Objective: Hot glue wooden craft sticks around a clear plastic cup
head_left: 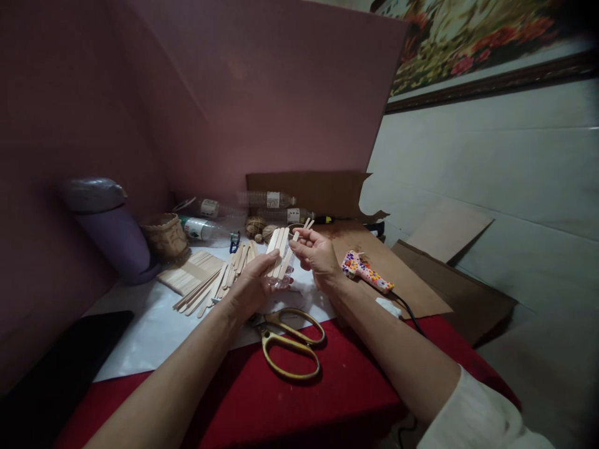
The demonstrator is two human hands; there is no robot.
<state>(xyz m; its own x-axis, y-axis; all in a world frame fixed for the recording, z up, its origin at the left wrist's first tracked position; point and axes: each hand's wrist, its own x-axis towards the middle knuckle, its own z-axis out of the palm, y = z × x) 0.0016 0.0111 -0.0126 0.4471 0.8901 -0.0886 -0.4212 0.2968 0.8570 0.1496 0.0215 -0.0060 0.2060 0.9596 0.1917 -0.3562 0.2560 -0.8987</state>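
Note:
My left hand (259,273) is closed around a clear plastic piece (281,282), seemingly part of a bottle. Several pale craft sticks (277,244) stand side by side along it, near my thumb. My right hand (317,254) pinches a craft stick (289,254) between thumb and fingers, close to the right side of that row. Other stick ends (309,223) show just behind the right fingers; whether that hand holds them, I cannot tell. Loose craft sticks (219,284) lie left of my left hand, with a banded bundle of sticks (189,272) beyond.
Gold-handled scissors (291,343) lie at the front on the red cloth (355,368). A flower-patterned glue gun (367,272) with a cord rests on cardboard (407,290) at right. Plastic bottles (203,229), twine balls (255,226), a woven basket (165,237) and a purple tumbler (112,234) stand or lie behind.

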